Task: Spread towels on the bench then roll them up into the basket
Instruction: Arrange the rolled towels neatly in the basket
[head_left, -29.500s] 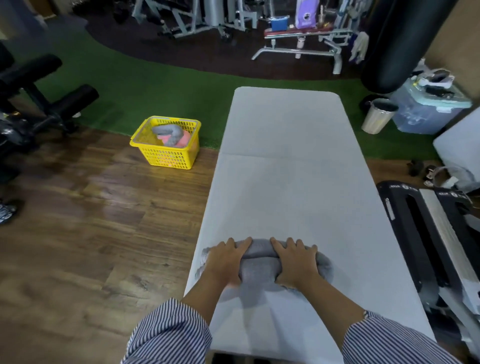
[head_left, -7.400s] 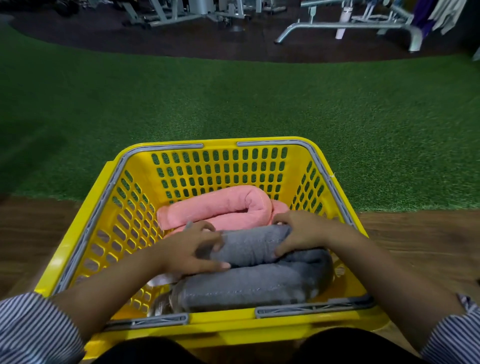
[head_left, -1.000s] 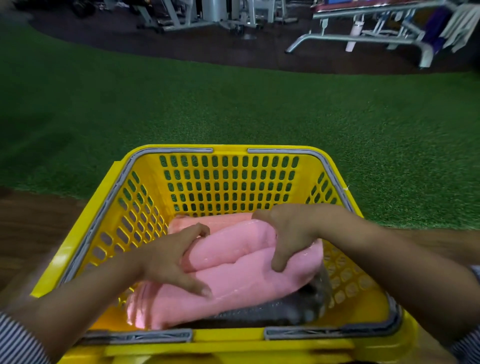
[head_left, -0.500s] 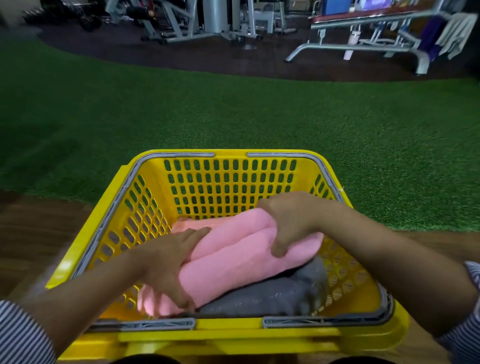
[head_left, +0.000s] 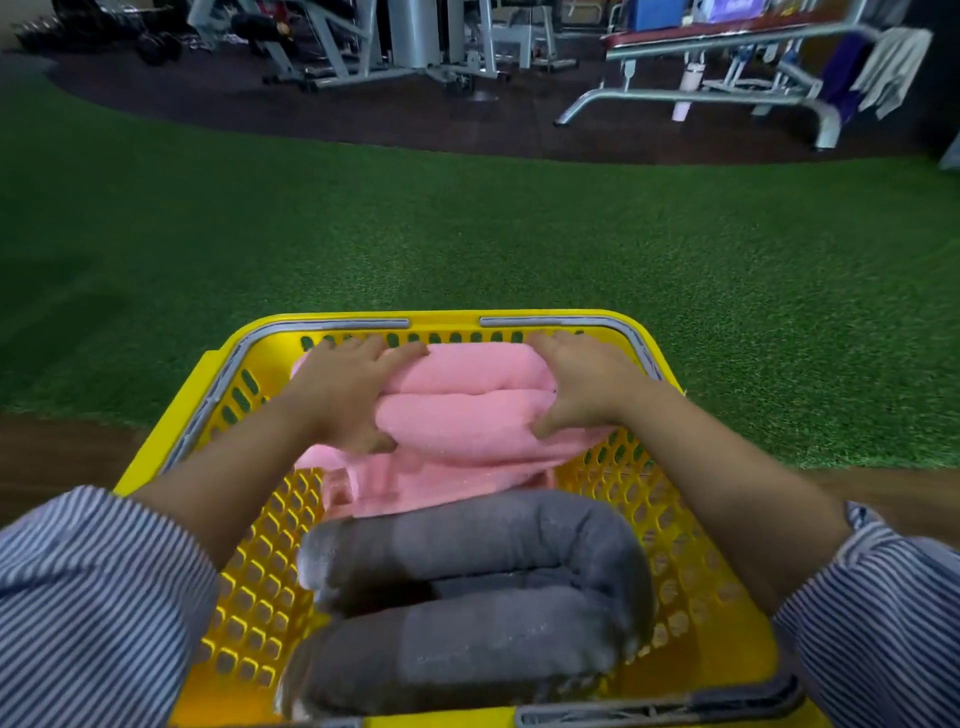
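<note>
Green turf fills most of the floor, with gym machines on dark matting beyond it. Nearer, a yellow basket sits at the turf's edge. Inside it a grey rolled towel lies bent on itself at the near side, and a pink rolled towel sits raised at the far side. Left hand and right hand each grip an end of the pink roll, fingers curled over its top and thumbs underneath.

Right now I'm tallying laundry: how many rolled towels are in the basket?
2: the pink towel at the far end, gripped by both hands, and the grey towel at the near end. More may hide underneath.
</note>
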